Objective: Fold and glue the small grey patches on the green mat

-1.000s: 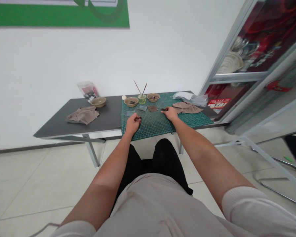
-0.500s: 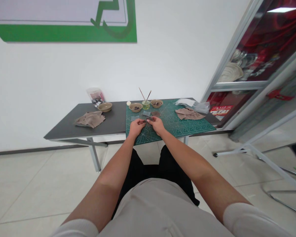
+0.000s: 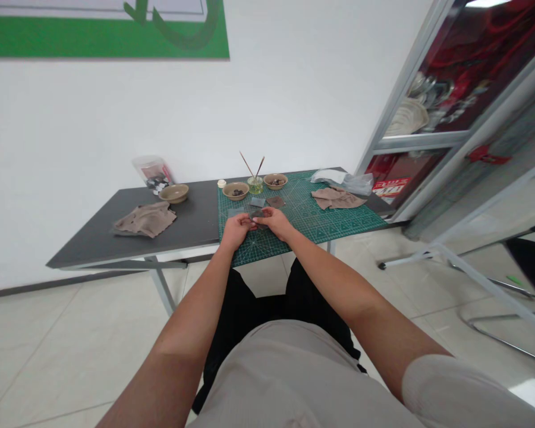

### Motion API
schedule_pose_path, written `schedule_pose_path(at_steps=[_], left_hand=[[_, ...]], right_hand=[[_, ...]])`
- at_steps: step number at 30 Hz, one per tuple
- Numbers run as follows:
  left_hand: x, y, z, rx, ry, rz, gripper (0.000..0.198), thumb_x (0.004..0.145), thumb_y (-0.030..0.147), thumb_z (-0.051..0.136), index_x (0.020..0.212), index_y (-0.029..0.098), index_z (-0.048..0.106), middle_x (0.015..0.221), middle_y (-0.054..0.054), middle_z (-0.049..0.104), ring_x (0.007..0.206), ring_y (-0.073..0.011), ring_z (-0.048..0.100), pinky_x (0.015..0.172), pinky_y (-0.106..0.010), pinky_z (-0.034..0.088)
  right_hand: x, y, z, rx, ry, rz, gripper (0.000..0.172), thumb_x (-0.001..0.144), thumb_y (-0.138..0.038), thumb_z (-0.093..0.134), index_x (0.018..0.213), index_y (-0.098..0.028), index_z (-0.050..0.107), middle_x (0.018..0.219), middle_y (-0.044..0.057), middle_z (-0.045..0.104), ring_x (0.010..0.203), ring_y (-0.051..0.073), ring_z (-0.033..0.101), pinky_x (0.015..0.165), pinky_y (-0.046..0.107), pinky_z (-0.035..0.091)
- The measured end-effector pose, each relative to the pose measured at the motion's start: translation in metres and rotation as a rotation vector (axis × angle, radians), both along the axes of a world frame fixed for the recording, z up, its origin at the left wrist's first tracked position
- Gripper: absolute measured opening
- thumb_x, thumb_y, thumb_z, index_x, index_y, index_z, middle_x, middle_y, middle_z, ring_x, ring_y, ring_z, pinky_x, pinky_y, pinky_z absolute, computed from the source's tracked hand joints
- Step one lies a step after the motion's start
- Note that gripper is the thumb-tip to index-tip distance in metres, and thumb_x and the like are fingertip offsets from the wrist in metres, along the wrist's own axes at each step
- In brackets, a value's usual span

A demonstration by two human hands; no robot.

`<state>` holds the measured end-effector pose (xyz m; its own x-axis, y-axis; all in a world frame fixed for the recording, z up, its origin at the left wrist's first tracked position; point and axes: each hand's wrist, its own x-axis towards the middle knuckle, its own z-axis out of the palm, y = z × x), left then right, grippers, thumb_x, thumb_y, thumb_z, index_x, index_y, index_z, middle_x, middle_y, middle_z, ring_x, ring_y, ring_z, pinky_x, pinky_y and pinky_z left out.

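My right hand (image 3: 275,223) is closed on a small dark grey sheet, possibly sandpaper (image 3: 257,214), above the front of the green cutting mat (image 3: 339,223). My left hand (image 3: 236,232) meets it, its thumb and fingers pinched together at the sheet's lower left edge. Whatever lies between the left fingertips is too small and covered to make out. Just beyond the hands, a flat bluish-grey square (image 3: 257,202) and a brown square (image 3: 276,202) lie on the mat. Another grey sheet (image 3: 235,211) shows behind my left hand.
Two bowls (image 3: 235,197) (image 3: 275,188) of small dark pieces flank a glass jar (image 3: 255,189) with two thin sticks. A small white round item (image 3: 222,183) stands nearby. Brown cloths (image 3: 146,220) (image 3: 336,198), another bowl (image 3: 173,200), a plastic tub (image 3: 154,175) and a clear bag (image 3: 345,180) lie around.
My fingertips have come together, and the dark sheet now sits over the left fingertips. My head view has shifted, so the table appears further left.
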<state>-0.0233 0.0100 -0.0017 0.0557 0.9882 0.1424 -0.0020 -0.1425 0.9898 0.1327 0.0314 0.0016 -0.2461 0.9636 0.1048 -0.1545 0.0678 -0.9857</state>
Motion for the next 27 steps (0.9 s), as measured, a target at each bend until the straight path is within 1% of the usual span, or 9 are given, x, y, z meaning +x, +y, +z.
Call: schedule_pose_path(at_steps=[4,7,10,12,15,19,22,24,27], left_hand=[[-0.0002,-0.0022,0.0032,-0.023,-0.001,-0.031,0.019,0.060,0.012,0.069,0.079,0.016,0.069,0.068,0.000,0.069,0.068,-0.0173,0.067,0.076,-0.038,0.059],[0.0024,-0.0026,0.0028,-0.051,-0.015,-0.027,0.019,0.062,0.012,0.067,0.080,0.016,0.068,0.071,-0.001,0.070,0.069,-0.0169,0.068,0.076,-0.037,0.059],[0.0046,-0.0029,0.0015,-0.031,0.054,0.007,0.015,0.064,0.015,0.067,0.079,0.017,0.066,0.068,0.000,0.068,0.066,-0.0163,0.067,0.072,-0.035,0.059],[0.0045,-0.0032,0.0012,0.003,0.110,0.023,0.017,0.064,0.018,0.068,0.081,0.017,0.066,0.065,0.001,0.066,0.063,-0.0161,0.065,0.069,-0.034,0.059],[0.0030,-0.0038,0.0025,0.020,0.128,0.014,0.019,0.063,0.020,0.071,0.081,0.017,0.065,0.064,0.001,0.065,0.063,-0.0166,0.065,0.067,-0.034,0.058],[0.0031,-0.0053,0.0048,-0.030,0.072,-0.002,0.023,0.061,0.019,0.073,0.081,0.016,0.063,0.063,0.000,0.067,0.064,-0.0177,0.067,0.068,-0.035,0.059],[0.0038,-0.0060,0.0040,-0.060,0.042,0.002,0.027,0.060,0.019,0.074,0.084,0.016,0.062,0.065,-0.001,0.069,0.066,-0.0182,0.069,0.068,-0.034,0.059],[0.0037,-0.0060,0.0028,-0.047,0.070,0.012,0.026,0.060,0.020,0.074,0.083,0.016,0.062,0.066,0.000,0.069,0.065,-0.0170,0.068,0.067,-0.032,0.059],[0.0031,-0.0063,0.0023,0.001,0.133,0.031,0.021,0.060,0.021,0.073,0.078,0.016,0.063,0.062,0.003,0.066,0.061,-0.0151,0.066,0.064,-0.029,0.058]], right_hand=[[0.0003,0.0008,-0.0018,0.030,-0.066,-0.027,0.037,0.056,-0.037,0.083,0.078,-0.016,0.062,0.078,0.002,0.067,0.071,0.014,0.061,0.073,0.030,0.048],[0.0017,0.0022,-0.0028,0.037,-0.088,-0.025,0.035,0.060,-0.040,0.080,0.077,-0.015,0.065,0.076,0.002,0.067,0.069,0.014,0.059,0.072,0.029,0.047],[0.0041,0.0044,-0.0029,0.000,-0.110,0.014,0.035,0.056,-0.035,0.083,0.078,-0.014,0.066,0.076,0.002,0.068,0.070,0.014,0.060,0.073,0.029,0.047],[0.0054,0.0055,-0.0026,-0.012,-0.135,0.013,0.037,0.051,-0.030,0.085,0.079,-0.014,0.067,0.077,0.002,0.068,0.072,0.014,0.060,0.075,0.029,0.047],[0.0064,0.0054,-0.0020,-0.013,-0.170,0.009,0.040,0.048,-0.029,0.087,0.079,-0.014,0.068,0.078,0.003,0.069,0.073,0.015,0.060,0.073,0.029,0.048],[0.0072,0.0046,-0.0012,-0.053,-0.119,0.046,0.035,0.054,-0.035,0.086,0.077,-0.014,0.070,0.073,0.003,0.069,0.068,0.015,0.060,0.070,0.029,0.048],[0.0073,0.0056,-0.0015,-0.094,-0.046,0.092,0.037,0.055,-0.040,0.085,0.076,-0.014,0.069,0.068,0.002,0.068,0.064,0.014,0.059,0.068,0.029,0.049],[0.0072,0.0066,-0.0022,-0.077,-0.057,0.110,0.039,0.053,-0.037,0.087,0.078,-0.013,0.069,0.069,0.002,0.067,0.064,0.013,0.059,0.069,0.029,0.049],[0.0070,0.0071,-0.0032,-0.006,-0.162,0.040,0.042,0.047,-0.031,0.090,0.078,-0.011,0.069,0.070,0.001,0.065,0.065,0.012,0.058,0.068,0.027,0.047]])
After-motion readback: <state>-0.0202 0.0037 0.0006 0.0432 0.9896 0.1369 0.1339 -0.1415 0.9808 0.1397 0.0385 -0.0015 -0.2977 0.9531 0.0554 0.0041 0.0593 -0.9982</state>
